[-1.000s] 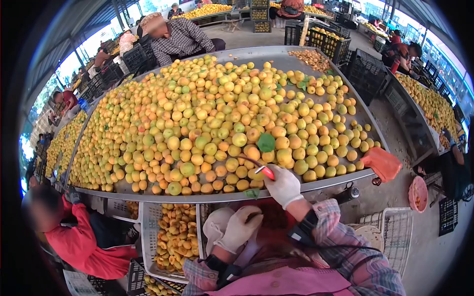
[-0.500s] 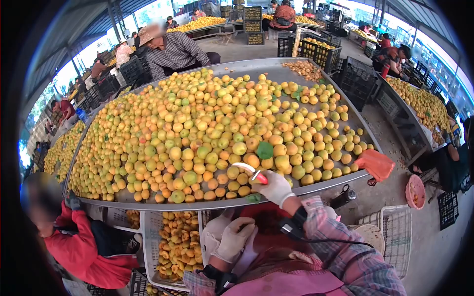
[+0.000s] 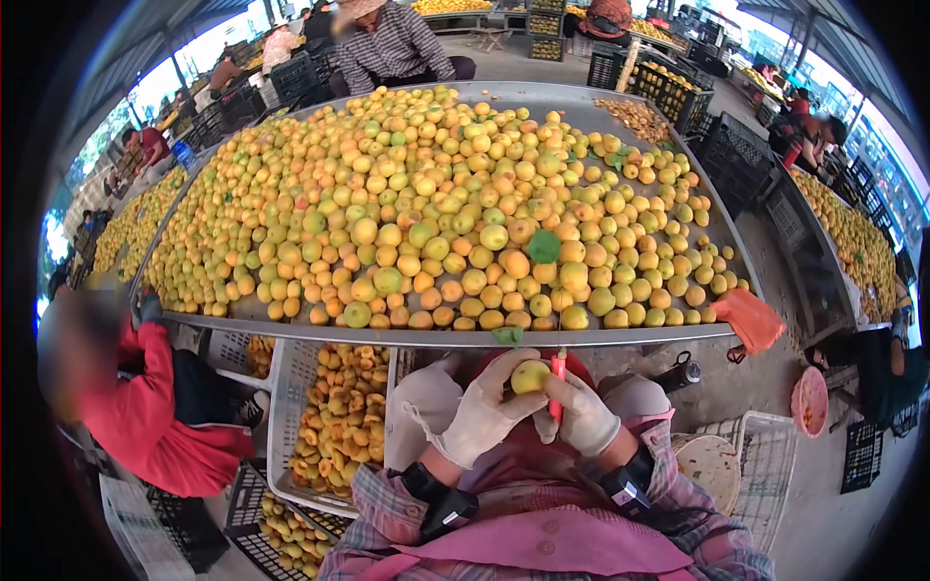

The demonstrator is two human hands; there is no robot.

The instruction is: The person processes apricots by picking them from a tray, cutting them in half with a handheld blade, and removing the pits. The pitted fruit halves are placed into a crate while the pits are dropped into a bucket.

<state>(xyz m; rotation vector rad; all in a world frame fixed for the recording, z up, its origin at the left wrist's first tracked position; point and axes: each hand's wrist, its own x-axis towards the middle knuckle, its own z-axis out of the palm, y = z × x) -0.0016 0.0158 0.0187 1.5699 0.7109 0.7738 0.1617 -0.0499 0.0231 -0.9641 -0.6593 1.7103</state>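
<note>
In front of my lap, my gloved left hand (image 3: 484,411) is closed around a yellow-green apricot (image 3: 529,376). Close beside it, my gloved right hand (image 3: 584,416) grips the red handle of a knife (image 3: 557,385), which is upright against the fruit's right side. The blade shows only as a thin line above the handle. Just beyond both hands runs the near rim of a metal table (image 3: 446,336), heaped with whole apricots (image 3: 387,232). A green leaf (image 3: 508,335) lies on that rim.
Left of my legs, a white crate (image 3: 278,426) holds opened apricots (image 3: 339,416); a black crate (image 3: 242,523) stands below it. An orange bag (image 3: 751,320) hangs at the table's right corner. A person in red (image 3: 160,407) sits at left, another person (image 3: 397,44) across the table.
My right hand has come back from over the table with the knife to meet my left. My left hand, earlier near my lap without fruit showing, now holds an apricot. The view has tipped downward.
</note>
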